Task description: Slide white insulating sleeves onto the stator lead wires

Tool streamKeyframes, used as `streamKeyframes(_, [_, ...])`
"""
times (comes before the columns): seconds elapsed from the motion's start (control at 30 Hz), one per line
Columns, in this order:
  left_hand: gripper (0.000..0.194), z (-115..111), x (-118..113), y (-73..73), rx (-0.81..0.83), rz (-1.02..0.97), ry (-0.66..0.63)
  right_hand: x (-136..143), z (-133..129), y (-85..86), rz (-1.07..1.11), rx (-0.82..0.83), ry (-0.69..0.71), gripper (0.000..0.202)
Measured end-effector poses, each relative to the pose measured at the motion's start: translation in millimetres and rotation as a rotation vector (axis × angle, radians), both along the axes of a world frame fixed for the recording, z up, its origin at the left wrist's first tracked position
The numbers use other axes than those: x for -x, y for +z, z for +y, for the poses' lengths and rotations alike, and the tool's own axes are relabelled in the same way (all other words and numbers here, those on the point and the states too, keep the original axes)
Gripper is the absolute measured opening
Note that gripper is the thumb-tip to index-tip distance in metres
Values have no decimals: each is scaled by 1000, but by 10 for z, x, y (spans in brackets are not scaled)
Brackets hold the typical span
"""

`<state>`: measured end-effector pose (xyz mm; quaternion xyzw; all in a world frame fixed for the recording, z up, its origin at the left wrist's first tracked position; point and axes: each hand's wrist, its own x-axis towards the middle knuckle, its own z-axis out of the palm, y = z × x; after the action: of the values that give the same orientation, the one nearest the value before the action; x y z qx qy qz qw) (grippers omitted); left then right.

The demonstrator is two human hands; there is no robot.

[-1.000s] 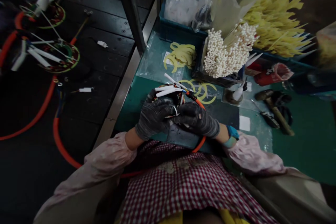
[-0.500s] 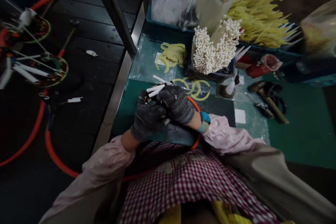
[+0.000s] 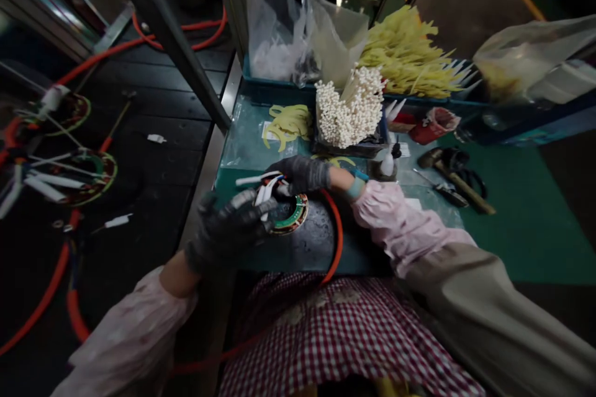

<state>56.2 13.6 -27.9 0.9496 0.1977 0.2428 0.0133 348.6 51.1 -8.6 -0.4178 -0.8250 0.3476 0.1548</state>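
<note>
A ring-shaped motor stator (image 3: 298, 216) with a green inner band lies on a dark mat on the bench. White-sleeved wires (image 3: 264, 193) stick out from its left side, and an orange cable (image 3: 338, 229) curves near its right. My right hand (image 3: 302, 173), in a grey glove, is closed over the wires at the stator's far edge; its fingertips are partly hidden. My left hand (image 3: 230, 223), gloved too and slightly blurred, is left of the stator with its fingers spread beside the white sleeves. It grips nothing that I can see.
Yellow curved strips (image 3: 288, 124) lie on plastic behind the stator. A box of thin white tubes (image 3: 349, 111) and a bundle of yellow strips (image 3: 410, 56) stand at the back. A hammer (image 3: 465, 186) lies right. More wired stators (image 3: 93, 173) sit on the left surface.
My left hand has come away from the stator, down and left, and its fingers have spread. The stator's ring now shows flat on the mat. My right hand stays at its far side.
</note>
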Motion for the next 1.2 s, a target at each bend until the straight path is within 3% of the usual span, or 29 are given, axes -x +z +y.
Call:
streamKeyframes(0.07, [20,35,-69,76,-162,-7,-186,14,29,18,24,-15,72,39])
streamKeyframes(0.13, [13,6,-152,100,-198,-23,-230,-65,-75,21,44,-129,13,46])
streamKeyframes(0.2, [9,-78,-222,72,-193,-29,-146,-259,-241,37,45,-324,-164,47])
streamKeyframes(0.3, [8,-236,-328,-15,-196,-37,17,-655,-408,139,-124,-591,-582,29])
streamKeyframes(0.4, [11,-329,-460,-91,-194,-87,148,-909,-371,306,-387,-660,-820,26])
streamKeyframes(0.5, [17,-339,-555,-137,-194,-145,194,-901,-195,436,-527,-609,-815,34])
streamKeyframes(0.67, [16,-292,-546,-166,-200,-188,129,-654,101,496,-597,-504,-870,35])
streamKeyframes(0.77, [20,-261,-537,-182,-206,-213,113,-587,150,537,-629,-509,-893,36])
streamKeyframes(0.87, [26,-237,-556,-202,-203,-243,109,-601,122,586,-636,-506,-821,26])
streamKeyframes(0.93, [27,-232,-569,-207,-189,-242,116,-631,87,598,-527,-498,-760,20])
streamKeyframes(1.03, [28,-242,-574,-203,-174,-231,121,-676,-29,613,-161,-507,-726,13])
streamKeyframes(1.2, [26,-256,-569,-234,-198,-242,150,-688,-643,840,466,-619,-883,33])
